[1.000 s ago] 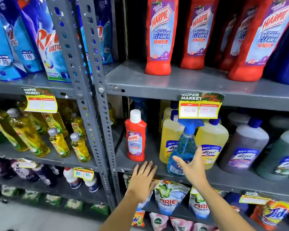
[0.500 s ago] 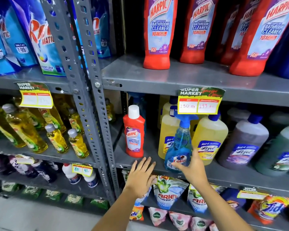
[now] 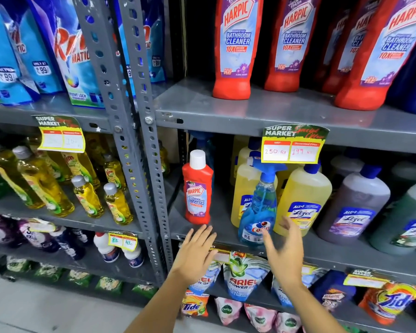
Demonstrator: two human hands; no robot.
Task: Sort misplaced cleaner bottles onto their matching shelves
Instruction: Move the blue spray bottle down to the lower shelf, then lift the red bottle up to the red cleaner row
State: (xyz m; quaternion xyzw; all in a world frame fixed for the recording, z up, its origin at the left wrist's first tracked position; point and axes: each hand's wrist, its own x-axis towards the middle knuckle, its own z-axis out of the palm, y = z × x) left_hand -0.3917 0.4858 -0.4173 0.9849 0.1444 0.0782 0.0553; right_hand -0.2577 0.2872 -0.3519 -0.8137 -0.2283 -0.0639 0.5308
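Observation:
A small red Harpic bottle (image 3: 198, 188) with a white cap stands upright at the left end of the middle shelf (image 3: 322, 251). To its right stands a blue Colin spray bottle (image 3: 258, 210), in front of yellow Lizol jugs (image 3: 303, 200). My left hand (image 3: 196, 251) hovers open just below the small Harpic bottle, fingers spread, touching nothing. Next to the spray bottle's base, on its right, my right hand (image 3: 285, 246) is open and a little apart from the bottle. Large red Harpic bottles (image 3: 235, 49) line the top shelf (image 3: 262, 111).
A grey perforated upright (image 3: 130, 140) splits the rack. Left of it are blue detergent pouches (image 3: 65, 51) and yellow dish-liquid bottles (image 3: 87, 195). Grey and green Lizol jugs (image 3: 353, 205) fill the middle shelf's right. Ariel pouches (image 3: 243, 277) and Tide packs (image 3: 389, 301) sit below.
My right hand has let go of the blue spray bottle, which now stands on the middle shelf, and has drawn back slightly. My left hand stays open below the small Harpic bottle.

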